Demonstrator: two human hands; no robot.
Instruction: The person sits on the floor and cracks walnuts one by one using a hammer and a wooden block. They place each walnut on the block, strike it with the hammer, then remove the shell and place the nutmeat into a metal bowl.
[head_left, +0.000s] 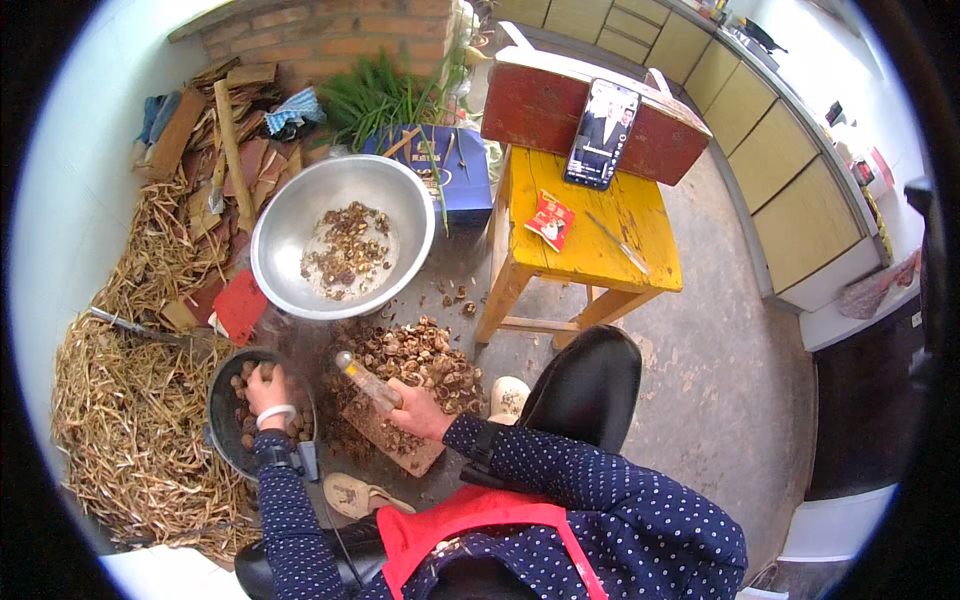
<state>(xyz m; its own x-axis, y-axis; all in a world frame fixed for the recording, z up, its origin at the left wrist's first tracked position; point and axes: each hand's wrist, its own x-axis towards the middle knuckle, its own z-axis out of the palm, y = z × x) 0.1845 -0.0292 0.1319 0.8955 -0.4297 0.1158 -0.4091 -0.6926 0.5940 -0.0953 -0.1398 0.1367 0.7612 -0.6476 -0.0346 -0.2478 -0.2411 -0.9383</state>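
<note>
Left hand: dipped in dark bucket, closed around a nut. Right hand: clamped on striking tool, poised above wooden board beside shell heap.

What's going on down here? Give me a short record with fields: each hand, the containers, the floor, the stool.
Left hand: reaching into dark pot of brown nuts
Right hand: gripping a wooden-handled tool over a wooden board
Metal bowl: holds broken brown pieces
Floor: shell pile beside the board, straw at left
Yellow stool: phone, red packet, knife
</note>
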